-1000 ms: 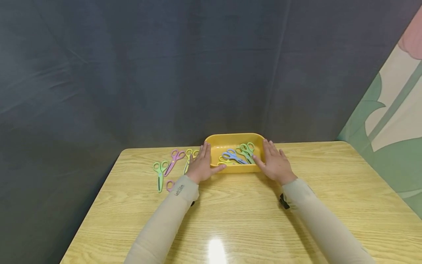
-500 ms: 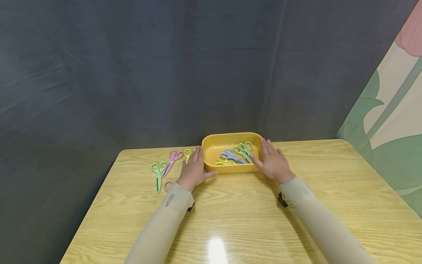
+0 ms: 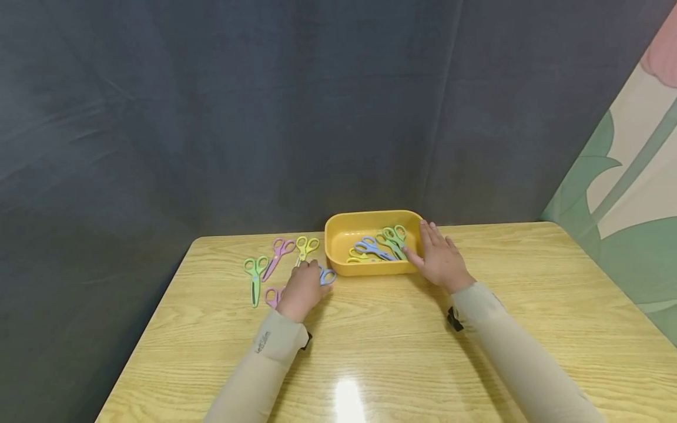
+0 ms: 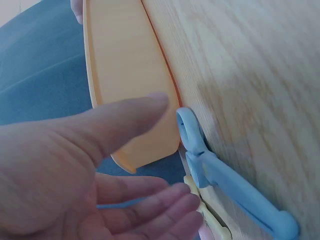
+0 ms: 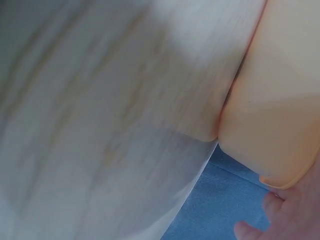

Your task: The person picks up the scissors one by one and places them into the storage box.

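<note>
My left hand (image 3: 304,291) hovers over a pair of blue scissors (image 3: 330,276) just left of the yellow tray (image 3: 370,269). In the left wrist view, thumb and loosely bent fingers are spread apart, with the blue scissors (image 4: 240,190) lying beyond them, not gripped. My right hand (image 3: 441,261) rests against the tray's right end, fingers along the outer wall and thumb by the front corner. Inside the tray lie blue scissors (image 3: 372,249), green scissors (image 3: 392,241) and yellow scissors (image 3: 355,257). The right wrist view shows only part of the right hand (image 5: 295,215).
Left of the tray, yellow scissors (image 3: 303,249), purple scissors (image 3: 276,258) and green scissors (image 3: 255,282) lie on the wooden table (image 3: 381,341). Another purple handle (image 3: 271,298) shows beside the left wrist. A dark curtain (image 3: 264,117) hangs behind the table.
My left hand has left the tray's left end and moved left and nearer, its fingers bending down over the blue scissors. The tray has shifted slightly left; my right hand stays at it.
</note>
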The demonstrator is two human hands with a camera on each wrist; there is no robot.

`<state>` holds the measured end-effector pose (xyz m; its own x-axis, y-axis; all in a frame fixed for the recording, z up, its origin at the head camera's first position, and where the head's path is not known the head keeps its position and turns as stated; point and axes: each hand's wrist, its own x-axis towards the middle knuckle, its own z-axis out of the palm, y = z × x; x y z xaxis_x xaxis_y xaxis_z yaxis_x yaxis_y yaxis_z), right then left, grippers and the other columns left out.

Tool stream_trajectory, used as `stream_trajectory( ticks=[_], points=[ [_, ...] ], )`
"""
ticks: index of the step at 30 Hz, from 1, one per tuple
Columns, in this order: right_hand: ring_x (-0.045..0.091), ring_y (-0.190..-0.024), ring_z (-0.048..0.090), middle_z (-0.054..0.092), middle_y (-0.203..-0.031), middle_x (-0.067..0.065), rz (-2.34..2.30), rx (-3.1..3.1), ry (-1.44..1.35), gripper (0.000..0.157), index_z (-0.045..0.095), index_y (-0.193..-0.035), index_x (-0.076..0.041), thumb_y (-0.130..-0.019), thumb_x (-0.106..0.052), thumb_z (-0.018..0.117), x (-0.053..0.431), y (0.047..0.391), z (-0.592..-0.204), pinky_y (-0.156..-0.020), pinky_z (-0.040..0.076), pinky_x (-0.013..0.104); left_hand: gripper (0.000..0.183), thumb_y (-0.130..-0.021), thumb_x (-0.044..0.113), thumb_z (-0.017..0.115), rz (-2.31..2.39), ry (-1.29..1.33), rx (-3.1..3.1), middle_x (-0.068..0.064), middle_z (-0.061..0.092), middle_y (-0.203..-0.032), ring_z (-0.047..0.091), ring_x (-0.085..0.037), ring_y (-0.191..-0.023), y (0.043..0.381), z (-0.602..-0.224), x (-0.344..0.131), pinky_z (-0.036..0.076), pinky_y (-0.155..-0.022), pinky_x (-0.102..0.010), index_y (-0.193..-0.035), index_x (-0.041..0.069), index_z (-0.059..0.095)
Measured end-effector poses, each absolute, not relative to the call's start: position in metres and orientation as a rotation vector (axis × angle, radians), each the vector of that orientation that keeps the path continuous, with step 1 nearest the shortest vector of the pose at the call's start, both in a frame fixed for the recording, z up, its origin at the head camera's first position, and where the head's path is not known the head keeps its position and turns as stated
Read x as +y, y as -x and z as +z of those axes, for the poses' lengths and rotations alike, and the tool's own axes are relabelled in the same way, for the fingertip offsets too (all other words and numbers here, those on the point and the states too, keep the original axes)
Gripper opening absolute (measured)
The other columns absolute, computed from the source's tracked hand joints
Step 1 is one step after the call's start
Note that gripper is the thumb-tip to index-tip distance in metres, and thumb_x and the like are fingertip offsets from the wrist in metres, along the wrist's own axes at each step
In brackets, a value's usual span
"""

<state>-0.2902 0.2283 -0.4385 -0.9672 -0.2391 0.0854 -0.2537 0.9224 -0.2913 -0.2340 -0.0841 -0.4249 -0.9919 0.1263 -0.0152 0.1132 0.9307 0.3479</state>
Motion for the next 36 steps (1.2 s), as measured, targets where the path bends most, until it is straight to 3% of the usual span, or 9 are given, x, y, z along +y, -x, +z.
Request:
stream_trajectory(
  ticks=[4, 15, 23, 31, 36],
  points=[
    [0.042, -0.154, 0.007, 0.011, -0.166, 0.026, 0.468, -3.034, -0.385, 0.086, 0.007, -0.159, 0.007, -0.106, -0.054, 0.036, 0.228, 0.291, -0.438, -0.120, 0.012, 0.063, 0.059, -0.083, 0.026, 0.085, 0.537, -0.161, 3.053, -0.026, 0.063, -0.106, 0.062, -0.043, -0.101, 0.228, -0.425, -0.081, 0.053, -0.090, -0.050, -0.120, -0.014, 0.060],
    [0.042, -0.153, 0.008, 0.011, -0.166, 0.026, 0.465, -3.035, -0.388, 0.087, 0.007, -0.159, 0.007, -0.106, -0.056, 0.035, 0.228, 0.290, -0.439, -0.120, 0.012, 0.063, 0.044, -0.077, 0.017, 0.088, 0.492, -0.159, 3.110, -0.021, 0.064, -0.089, 0.062, -0.038, -0.090, 0.220, -0.431, -0.078, 0.052, -0.084, -0.048, -0.100, -0.012, 0.065],
    [0.042, -0.154, 0.008, 0.011, -0.166, 0.026, 0.476, -3.032, -0.384, 0.087, 0.008, -0.159, 0.008, -0.106, -0.054, 0.037, 0.227, 0.289, -0.438, -0.120, 0.012, 0.063, 0.035, -0.079, 0.016, 0.084, 0.339, -0.188, 3.147, -0.016, 0.062, -0.085, 0.059, -0.034, -0.087, 0.219, -0.432, -0.076, 0.049, -0.081, -0.046, -0.094, -0.010, 0.066],
    [0.042, -0.154, 0.007, 0.010, -0.166, 0.027, 0.486, -3.032, -0.390, 0.088, 0.008, -0.158, 0.008, -0.106, -0.056, 0.035, 0.226, 0.289, -0.438, -0.120, 0.012, 0.063, 0.009, -0.086, 0.000, 0.069, 0.209, -0.180, 3.192, -0.016, 0.062, -0.082, 0.060, -0.032, -0.084, 0.218, -0.435, -0.074, 0.049, -0.074, -0.043, -0.088, -0.008, 0.066],
    [0.042, -0.153, 0.007, 0.010, -0.166, 0.027, 0.486, -3.027, -0.388, 0.088, 0.009, -0.158, 0.008, -0.105, -0.057, 0.035, 0.227, 0.289, -0.438, -0.120, 0.012, 0.063, 0.006, -0.086, -0.005, 0.066, 0.182, -0.151, 3.192, -0.018, 0.061, -0.082, 0.060, -0.032, -0.082, 0.219, -0.436, -0.073, 0.050, -0.072, -0.043, -0.090, -0.009, 0.064]
  ],
)
